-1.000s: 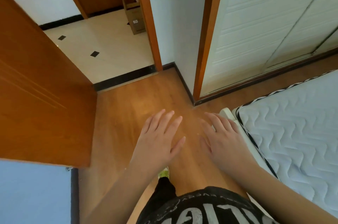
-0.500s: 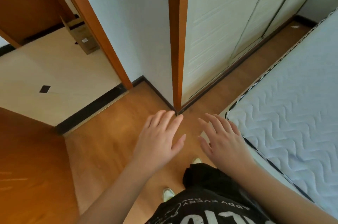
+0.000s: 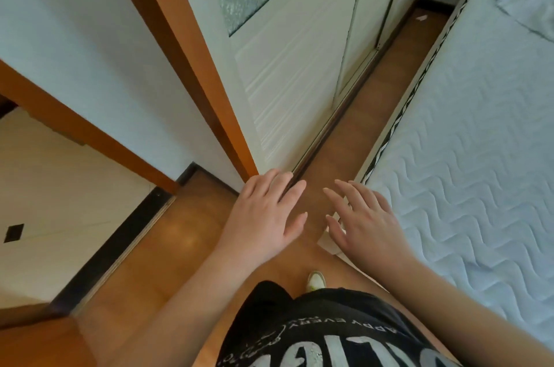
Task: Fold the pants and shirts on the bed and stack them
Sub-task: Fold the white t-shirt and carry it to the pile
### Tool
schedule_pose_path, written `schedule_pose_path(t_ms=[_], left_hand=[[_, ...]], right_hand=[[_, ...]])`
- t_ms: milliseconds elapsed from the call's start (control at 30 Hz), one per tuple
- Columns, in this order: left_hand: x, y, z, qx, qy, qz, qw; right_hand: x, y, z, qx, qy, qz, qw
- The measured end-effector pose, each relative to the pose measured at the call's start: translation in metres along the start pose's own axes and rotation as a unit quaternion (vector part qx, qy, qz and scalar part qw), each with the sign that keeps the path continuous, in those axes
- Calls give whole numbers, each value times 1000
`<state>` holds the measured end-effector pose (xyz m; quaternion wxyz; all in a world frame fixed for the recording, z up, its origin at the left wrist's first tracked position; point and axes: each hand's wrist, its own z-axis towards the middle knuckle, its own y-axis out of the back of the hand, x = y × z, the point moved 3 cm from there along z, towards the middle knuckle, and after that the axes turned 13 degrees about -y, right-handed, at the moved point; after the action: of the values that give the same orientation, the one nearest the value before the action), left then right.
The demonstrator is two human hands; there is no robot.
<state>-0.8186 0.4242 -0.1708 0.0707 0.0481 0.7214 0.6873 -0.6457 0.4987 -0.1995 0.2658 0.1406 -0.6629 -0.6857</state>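
The bed (image 3: 467, 138) fills the right side: a white quilted mattress with a black-and-white trimmed edge. A pale piece of fabric (image 3: 527, 3) lies on it at the top right; I cannot tell what garment it is. My left hand (image 3: 266, 216) hovers flat over the wooden floor, fingers straight, holding nothing. My right hand (image 3: 362, 222) is stretched out beside it, fingers spread, above the near corner of the bed and empty.
A white wardrobe with sliding doors (image 3: 299, 72) faces the bed across a narrow strip of wooden floor (image 3: 353, 132). An orange door frame (image 3: 192, 60) and a tiled hallway (image 3: 60, 186) lie to the left. A small scrap (image 3: 421, 17) lies on the floor far ahead.
The view has swung right, from the doorway toward the bed and wardrobe. Both hands stay open and side by side in front of me.
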Motion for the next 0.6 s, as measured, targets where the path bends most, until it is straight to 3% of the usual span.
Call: schedule_pose_path(t_ms=[300, 600], left_hand=[[84, 0, 93, 20, -102, 22, 994], [114, -4, 187, 43, -132, -1, 990]], right_hand=[[-4, -20, 95, -17, -81, -3, 997], [-24, -23, 155, -35, -189, -3, 981]])
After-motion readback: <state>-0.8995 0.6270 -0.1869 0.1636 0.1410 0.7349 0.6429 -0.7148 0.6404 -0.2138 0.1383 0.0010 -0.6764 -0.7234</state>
